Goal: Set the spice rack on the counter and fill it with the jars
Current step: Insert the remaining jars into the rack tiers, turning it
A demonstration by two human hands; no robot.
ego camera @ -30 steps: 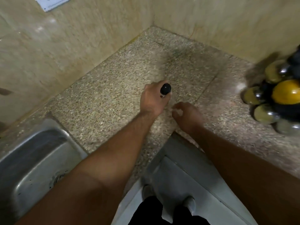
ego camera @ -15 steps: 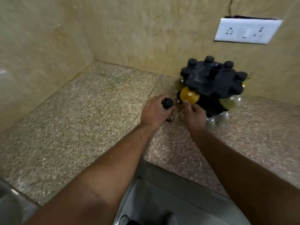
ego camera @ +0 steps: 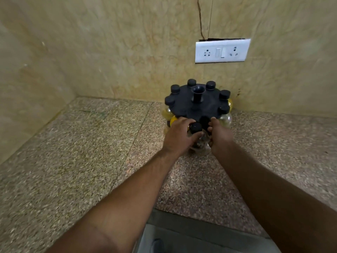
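Observation:
A round black spice rack (ego camera: 197, 106) stands on the speckled granite counter (ego camera: 91, 152) against the back wall. Several clear jars with black caps hang around its rim, some with yellow contents. At the rack's near edge a clear jar with a black cap (ego camera: 196, 127) is held between both hands. My left hand (ego camera: 179, 136) wraps its left side. My right hand (ego camera: 218, 136) presses against its right side, fingers touching the rack's front edge. The jar's lower part is mostly hidden by my fingers.
A white socket and switch plate (ego camera: 222, 51) is set in the beige wall above the rack. A second wall closes the corner on the left. The counter's front edge (ego camera: 200, 218) runs below my forearms, with grey floor beyond it.
The view has swung right from the sink side to the rack. Both hands carried the jar forward to the rack's near edge, and my right hand has come onto the jar.

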